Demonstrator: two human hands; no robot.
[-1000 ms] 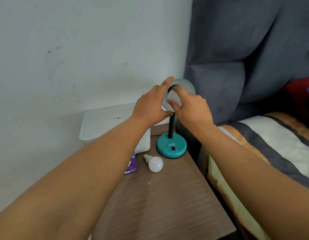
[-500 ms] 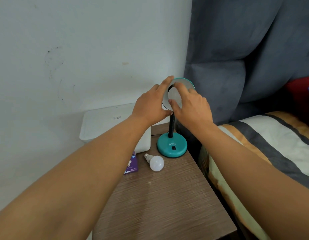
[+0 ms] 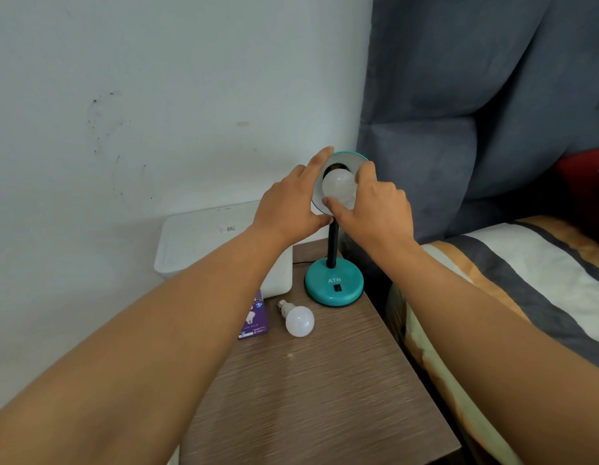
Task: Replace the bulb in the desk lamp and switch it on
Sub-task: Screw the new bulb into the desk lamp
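A white box (image 3: 204, 239) stands at the back of the wood-grain counter (image 3: 325, 397) — against the pale wall (image 3: 157, 78). Beside the counter lies a striped bed (image 3: 526, 280) — grey padded headboard (image 3: 492, 95) behind.

One head-worn wide-angle view, facing forward and down.
We look from above along both forearms onto the brown wood-grain bedside table (image 3: 325, 397), close in, the white wall (image 3: 157, 95) behind.

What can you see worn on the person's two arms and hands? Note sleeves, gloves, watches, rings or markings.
Nothing is worn. Both forearms are bare right down to the picture's edge, with no sleeves in sight. The left hand and the right hand have no gloves, and no watch, bracelet, ring or marking shows on either wrist or on the fingers in view.
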